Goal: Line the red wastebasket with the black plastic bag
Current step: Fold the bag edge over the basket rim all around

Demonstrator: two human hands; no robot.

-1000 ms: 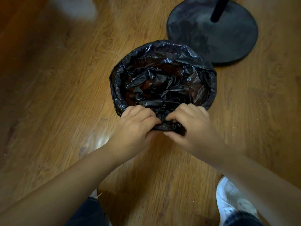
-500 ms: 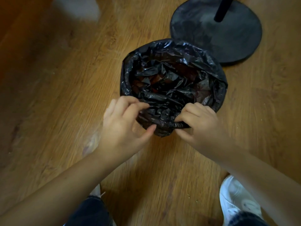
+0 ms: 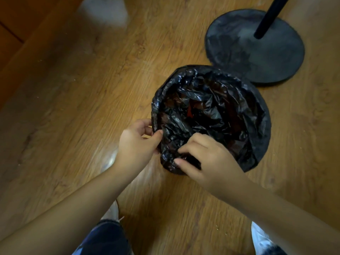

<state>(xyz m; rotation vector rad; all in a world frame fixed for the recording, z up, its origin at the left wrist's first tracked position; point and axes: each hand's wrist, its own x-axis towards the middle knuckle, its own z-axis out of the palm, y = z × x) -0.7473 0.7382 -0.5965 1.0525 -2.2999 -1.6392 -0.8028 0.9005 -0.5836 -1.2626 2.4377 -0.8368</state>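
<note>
The black plastic bag (image 3: 239, 100) is spread over the round wastebasket on the wooden floor and folded over its rim all round. Only slivers of the red wastebasket (image 3: 189, 112) show through gaps deep inside the bag. My left hand (image 3: 137, 142) is at the basket's near-left rim, thumb and fingers pinching the bag's folded edge. My right hand (image 3: 207, 157) is at the near rim, fingers closed on a bunched fold of the bag.
A black round stand base (image 3: 239, 52) with an upright pole (image 3: 268, 17) sits just beyond the basket, almost touching it. My white shoes (image 3: 261, 240) and dark trouser legs are at the bottom edge. Brown wooden furniture runs along the far left.
My left hand has slid from the near rim round to the basket's left side. My right hand has kept its grip at the near rim. The view has shifted left.
</note>
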